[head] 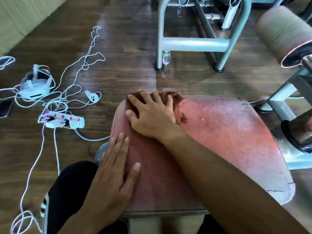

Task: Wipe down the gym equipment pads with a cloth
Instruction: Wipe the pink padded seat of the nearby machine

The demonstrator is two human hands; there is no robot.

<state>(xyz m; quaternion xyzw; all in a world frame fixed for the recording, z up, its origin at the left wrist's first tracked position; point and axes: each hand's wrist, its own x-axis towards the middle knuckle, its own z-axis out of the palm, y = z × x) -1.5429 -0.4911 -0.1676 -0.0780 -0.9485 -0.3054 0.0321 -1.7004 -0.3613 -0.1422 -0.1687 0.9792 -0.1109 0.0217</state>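
Nearest the camera, the left hand (113,168) lies flat, fingers straight and together, on the 8 o'clock edge of the seat pad (228,141), bracing it. Farther along, the right hand (152,114) presses with spread fingers on the cloth (173,98), a dark brown wad at the pad's 11 o'clock corner. From that hand, the unwiped surface appears to extend toward 3 o'clock, across the pad's width; the right hand is nearer and likely sweeps rightward.
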